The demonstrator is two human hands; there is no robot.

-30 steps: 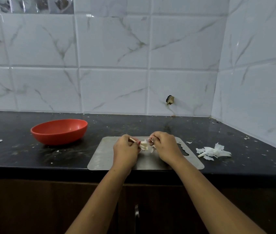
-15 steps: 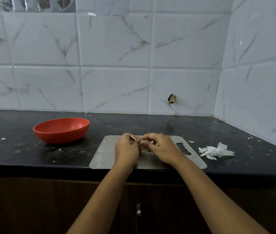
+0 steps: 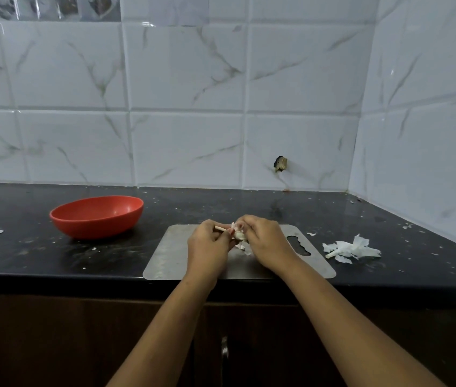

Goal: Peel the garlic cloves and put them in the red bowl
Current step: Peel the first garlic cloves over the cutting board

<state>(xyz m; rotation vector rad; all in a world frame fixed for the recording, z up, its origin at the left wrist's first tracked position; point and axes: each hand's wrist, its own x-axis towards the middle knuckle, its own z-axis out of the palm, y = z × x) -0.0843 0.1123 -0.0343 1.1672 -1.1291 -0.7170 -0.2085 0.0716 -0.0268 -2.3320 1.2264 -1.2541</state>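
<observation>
Dark surface [image 3: 25,247] under white tiles [image 3: 187,79]: left hand [image 3: 207,247] and right hand [image 3: 265,241] both pinch the garlic [image 3: 239,235] over the metal board [image 3: 165,261]; red bowl [image 3: 97,216] at ten o'clock. Hands have parted slightly, baring the garlic.

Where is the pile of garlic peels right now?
In the head view, the pile of peels lies on the black counter, right of the steel board.
</observation>
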